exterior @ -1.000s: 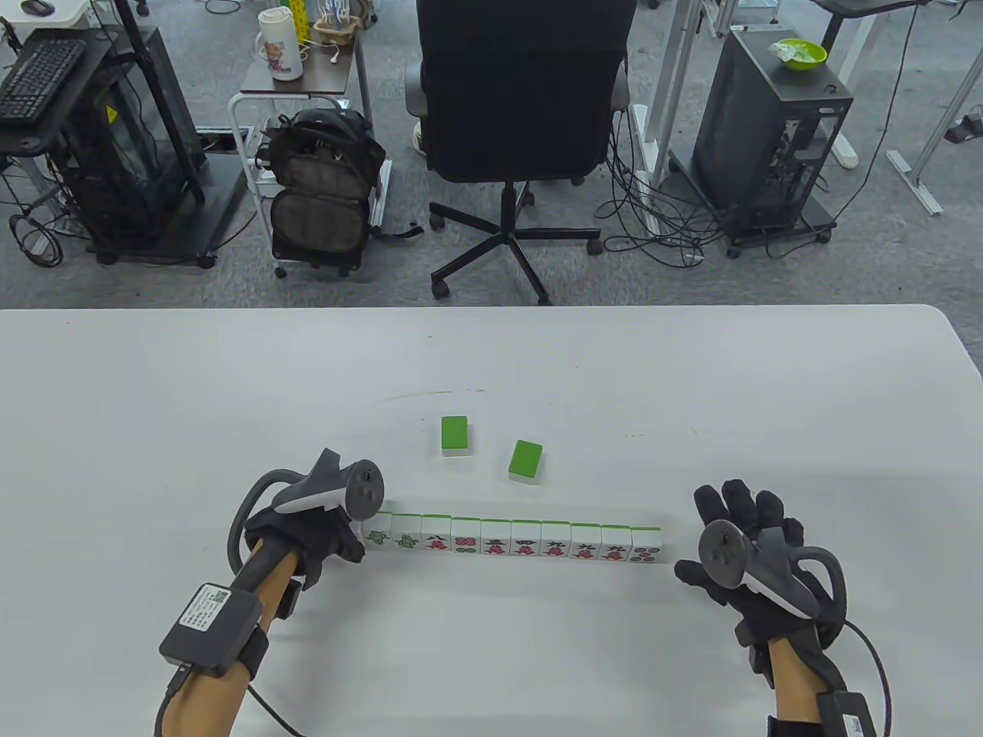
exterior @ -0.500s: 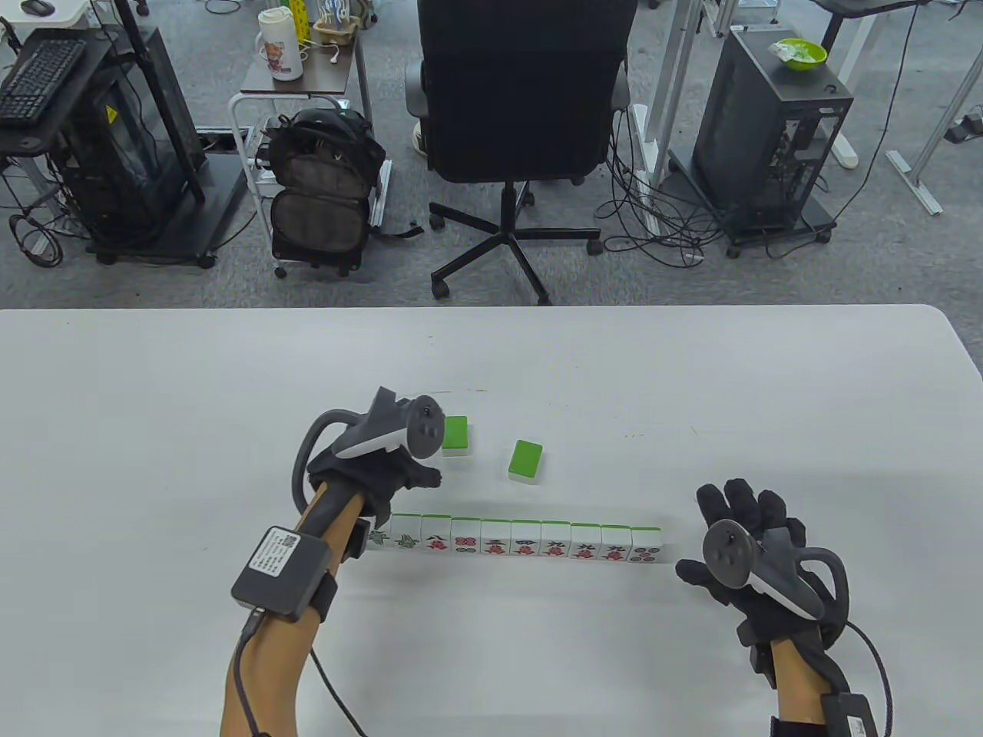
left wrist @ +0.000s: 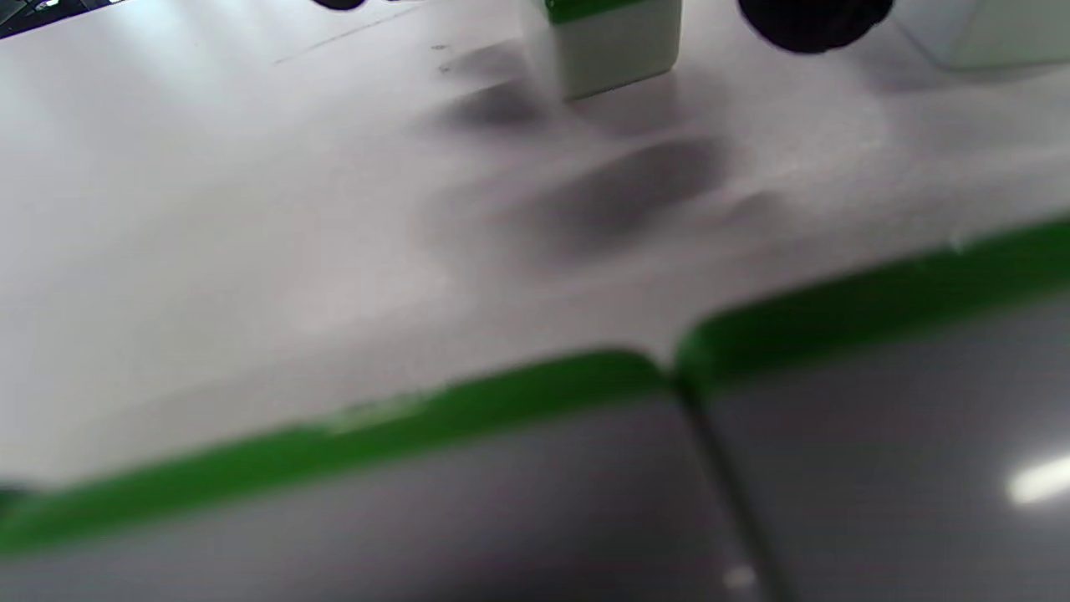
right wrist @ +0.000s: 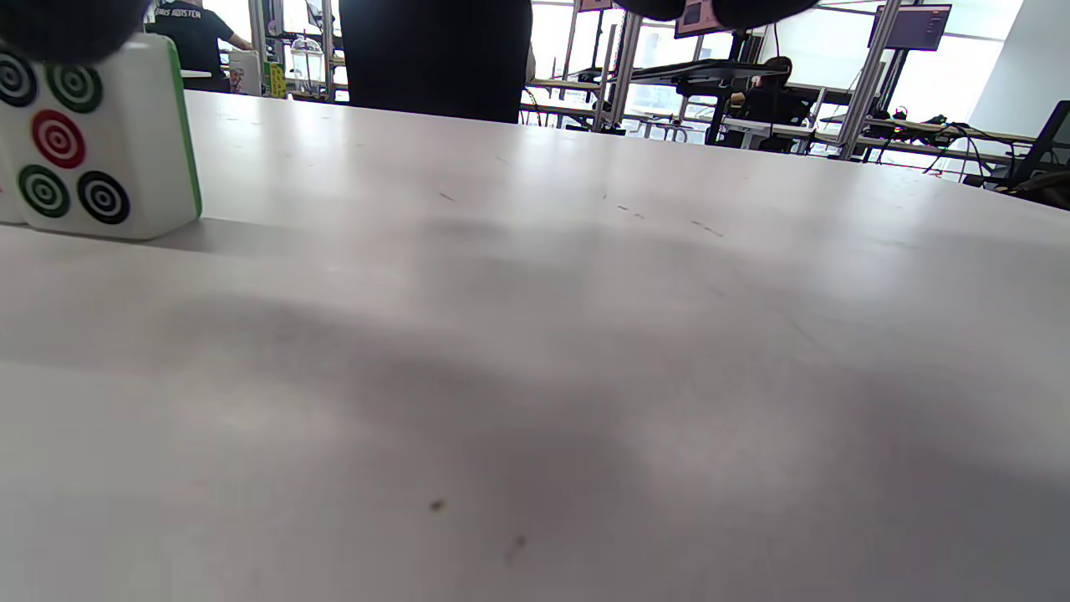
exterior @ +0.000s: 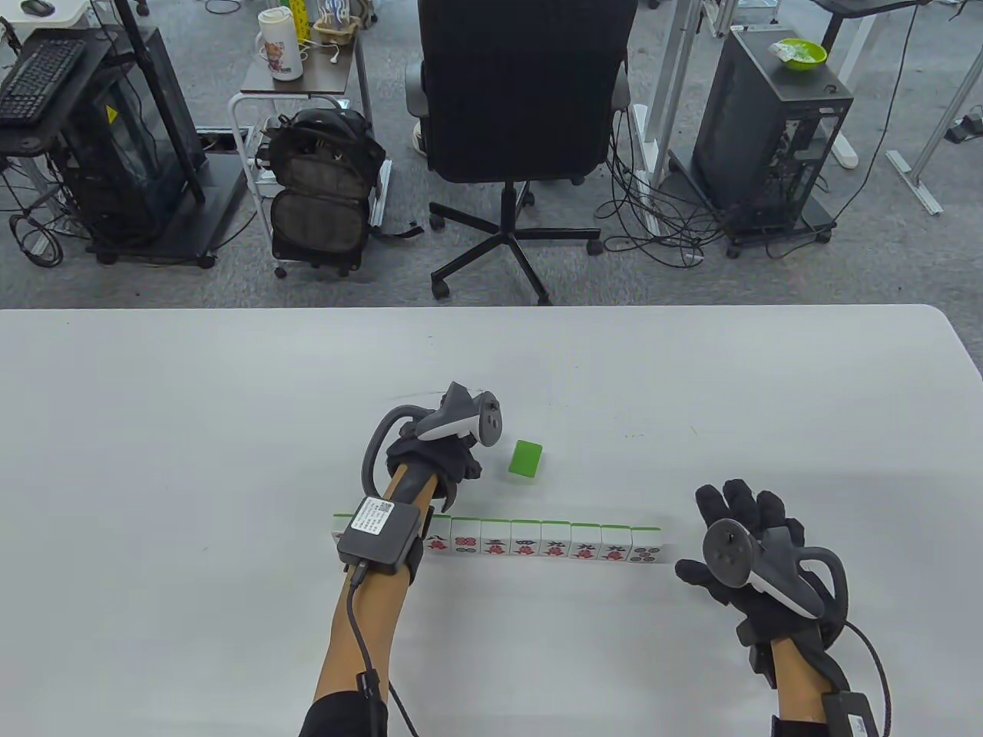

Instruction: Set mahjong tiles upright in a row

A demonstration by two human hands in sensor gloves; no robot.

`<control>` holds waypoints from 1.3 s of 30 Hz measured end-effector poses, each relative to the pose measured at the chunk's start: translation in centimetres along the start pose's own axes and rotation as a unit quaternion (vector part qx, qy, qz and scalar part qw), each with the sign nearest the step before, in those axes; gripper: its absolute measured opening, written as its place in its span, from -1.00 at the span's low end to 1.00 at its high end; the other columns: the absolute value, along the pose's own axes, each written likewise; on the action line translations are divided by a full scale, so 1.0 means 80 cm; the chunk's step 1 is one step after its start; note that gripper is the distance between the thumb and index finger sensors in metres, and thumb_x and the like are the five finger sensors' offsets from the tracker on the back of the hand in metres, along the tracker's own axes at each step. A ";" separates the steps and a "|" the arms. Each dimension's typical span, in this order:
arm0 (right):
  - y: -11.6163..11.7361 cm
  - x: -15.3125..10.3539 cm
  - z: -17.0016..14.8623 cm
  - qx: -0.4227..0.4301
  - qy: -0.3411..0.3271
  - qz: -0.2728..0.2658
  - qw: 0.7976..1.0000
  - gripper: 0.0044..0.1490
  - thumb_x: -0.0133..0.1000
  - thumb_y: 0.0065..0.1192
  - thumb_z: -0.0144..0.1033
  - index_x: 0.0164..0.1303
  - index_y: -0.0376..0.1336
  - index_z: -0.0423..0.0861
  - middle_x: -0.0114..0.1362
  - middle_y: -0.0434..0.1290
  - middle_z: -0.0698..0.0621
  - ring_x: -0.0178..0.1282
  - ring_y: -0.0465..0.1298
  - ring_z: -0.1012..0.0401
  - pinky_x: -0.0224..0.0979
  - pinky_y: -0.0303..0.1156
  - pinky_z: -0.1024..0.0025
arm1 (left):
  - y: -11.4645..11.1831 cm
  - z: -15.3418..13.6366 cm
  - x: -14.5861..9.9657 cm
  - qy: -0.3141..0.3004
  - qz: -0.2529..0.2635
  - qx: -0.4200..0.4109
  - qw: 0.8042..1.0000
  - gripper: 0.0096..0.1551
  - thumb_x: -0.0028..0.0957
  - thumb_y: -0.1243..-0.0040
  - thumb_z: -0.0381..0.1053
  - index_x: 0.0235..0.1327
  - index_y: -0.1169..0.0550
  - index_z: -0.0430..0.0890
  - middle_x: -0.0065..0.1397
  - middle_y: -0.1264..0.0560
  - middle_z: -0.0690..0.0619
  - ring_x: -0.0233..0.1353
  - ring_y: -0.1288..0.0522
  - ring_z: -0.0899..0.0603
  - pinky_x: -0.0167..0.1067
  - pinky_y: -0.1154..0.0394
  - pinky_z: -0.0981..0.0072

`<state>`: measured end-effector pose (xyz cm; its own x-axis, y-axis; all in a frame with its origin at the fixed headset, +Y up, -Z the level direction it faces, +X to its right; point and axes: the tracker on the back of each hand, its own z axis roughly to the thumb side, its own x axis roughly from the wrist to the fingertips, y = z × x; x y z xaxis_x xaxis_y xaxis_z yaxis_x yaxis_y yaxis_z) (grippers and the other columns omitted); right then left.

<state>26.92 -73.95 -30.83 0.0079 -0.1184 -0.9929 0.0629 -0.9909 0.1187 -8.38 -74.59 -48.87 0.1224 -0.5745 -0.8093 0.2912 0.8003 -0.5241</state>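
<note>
1. The left hand [exterior: 445, 461] hangs over the desk [exterior: 153, 430] beyond the row, its glove covering the spot where one loose tile lies. The table view hides its fingers. The left wrist view shows a dark fingertip [left wrist: 815, 21] beside a green-backed tile [left wrist: 614, 42], with no contact plainly visible, so whether it grips anything cannot be told.
2. The right hand [exterior: 741, 537] rests flat and spread on the desk, holding nothing, just beside the right end of the row.
3. The row of upright tiles [exterior: 537, 541] runs left to right across the near desk, faces toward the person; the circles tile [right wrist: 100, 142] closes its right end.
4. A second loose green-backed tile [exterior: 525, 461] lies flat just right of the left hand, apart from the row.
5. The step in hand looks like picking up a flat tile. It would go best pinched by its long edges, lifted well above the row, stood face toward the person, and slid flush against an end tile gently, since a knock could topple the neighbours.
</note>
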 end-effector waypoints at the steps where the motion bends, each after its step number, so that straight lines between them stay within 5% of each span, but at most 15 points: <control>1: 0.000 0.000 0.000 0.000 0.000 0.000 1.000 0.26 -0.06 -0.02 0.48 0.58 -0.49 0.19 0.79 -0.32 -0.13 0.77 -0.09 -0.36 0.63 0.02 -0.44 | -0.001 0.000 0.002 0.001 -0.004 -0.002 1.000 -0.10 0.38 -0.03 0.29 0.75 0.18 0.29 0.84 0.36 -0.19 0.78 -0.04 -0.50 0.68 -0.12 -0.26; 12: 0.000 -0.001 0.000 0.004 0.002 0.003 1.000 0.25 -0.06 -0.02 0.48 0.59 -0.49 0.19 0.79 -0.32 -0.13 0.77 -0.09 -0.36 0.63 0.02 -0.44 | -0.001 0.005 0.015 0.006 -0.005 0.007 1.000 -0.20 0.35 -0.15 0.26 0.77 -0.09 0.20 0.81 0.25 -0.28 0.72 -0.25 -0.27 0.67 -0.29 0.10; 20: 0.000 0.000 -0.003 0.009 0.004 0.000 1.000 0.26 -0.06 -0.02 0.48 0.59 -0.49 0.18 0.79 -0.32 -0.13 0.77 -0.09 -0.36 0.63 0.02 -0.44 | 0.007 -0.010 -0.003 -0.005 0.044 0.024 0.999 -0.52 0.30 -0.28 0.15 0.39 -0.31 0.33 0.82 -0.14 -0.09 0.49 -0.52 -0.17 0.49 -0.46 0.20; 29: -0.002 0.000 -0.004 0.004 0.008 -0.002 1.000 0.25 -0.05 -0.03 0.48 0.59 -0.49 0.18 0.79 -0.32 -0.13 0.77 -0.09 -0.36 0.64 0.02 -0.44 | 0.015 -0.081 -0.076 0.047 0.041 0.003 0.998 -0.53 0.33 -0.26 0.08 0.41 -0.32 0.32 0.80 -0.25 0.07 0.52 -0.48 -0.20 0.52 -0.41 0.11; 39: -0.003 -0.001 -0.003 -0.004 0.008 -0.010 1.000 0.25 -0.05 -0.03 0.48 0.59 -0.49 0.18 0.79 -0.31 -0.13 0.77 -0.08 -0.36 0.63 0.03 -0.44 | -0.042 -0.170 -0.156 0.074 0.044 0.013 0.996 -0.47 0.30 -0.31 0.03 0.42 -0.31 0.32 0.73 -0.37 0.15 0.51 -0.50 -0.18 0.52 -0.40 0.09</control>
<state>27.16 -73.69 -30.77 0.0223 -0.0981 -0.9949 0.0714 -0.9925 0.0995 -23.78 -67.79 -40.59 0.0079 -0.4689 -0.8832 0.3097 0.8410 -0.4437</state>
